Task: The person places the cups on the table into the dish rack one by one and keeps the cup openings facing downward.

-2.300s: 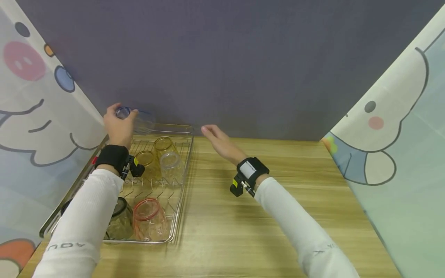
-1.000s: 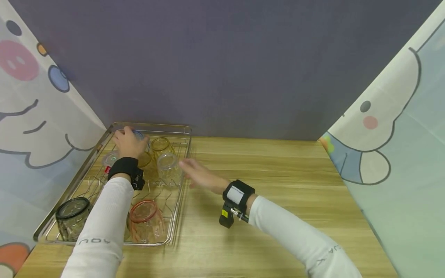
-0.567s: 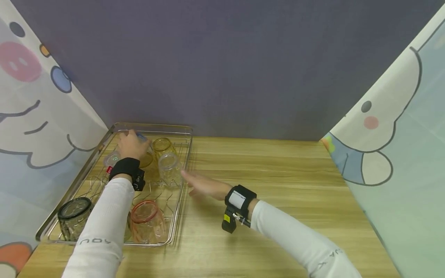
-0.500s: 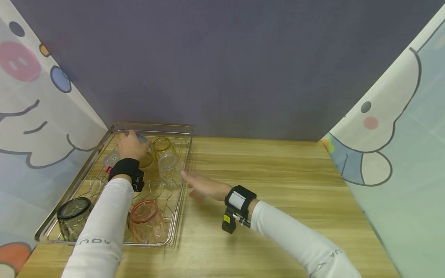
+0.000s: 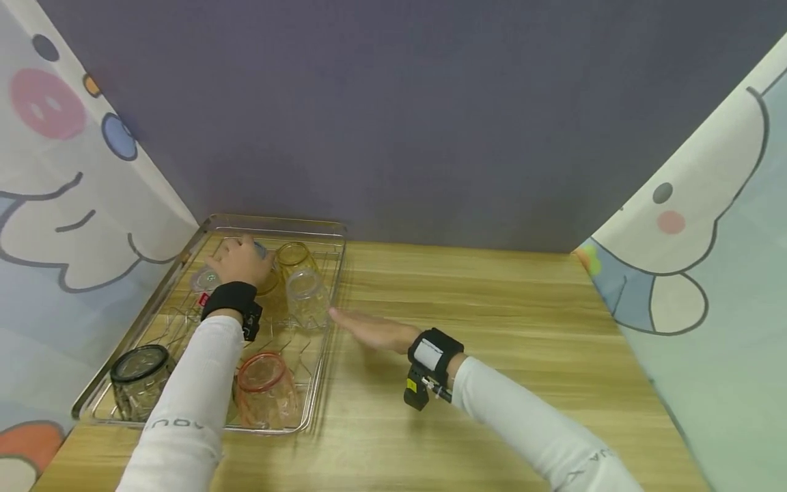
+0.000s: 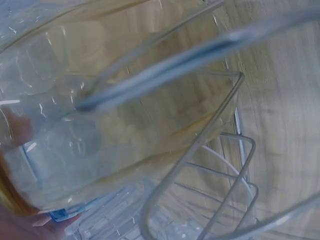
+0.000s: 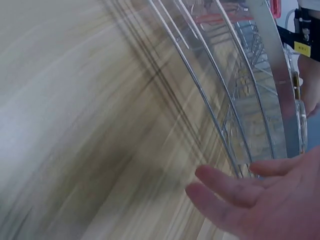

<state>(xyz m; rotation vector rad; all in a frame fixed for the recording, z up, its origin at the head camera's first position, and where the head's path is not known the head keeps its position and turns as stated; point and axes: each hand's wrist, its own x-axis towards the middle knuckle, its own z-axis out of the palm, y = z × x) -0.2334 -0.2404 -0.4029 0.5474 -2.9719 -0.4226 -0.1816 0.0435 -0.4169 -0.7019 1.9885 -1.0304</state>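
In the head view my left hand point(image 5: 242, 263) is at the back of a wire rack point(image 5: 335, 287), its thumb and fingers round the blue rim of a clear glass point(image 5: 259, 250). The hand covers most of that glass. An amber glass point(image 6: 165, 115) fills much of the left wrist view, in front of the fingers. My right hand point(image 5: 371, 330) is beside the rack's right side, fingers straight and holding nothing. A clear glass point(image 5: 306, 297) stands just inside the rack near its fingertips. Behind that is another amber glass point(image 5: 295, 256).
A dark-rimmed glass point(image 5: 140, 379) and a red-rimmed glass point(image 5: 266, 389) stand upside down at the rack's front. A clear glass point(image 5: 205, 280) lies left of my left hand. The wooden table point(image 5: 492, 294) extends right, with a grey wall point(image 5: 393, 123) behind.
My left hand has lowered the blue-rimmed glass from above the rack into its back row. Lately its outer fingers have spread. My right hand has come down and toward the viewer, beside the rack.
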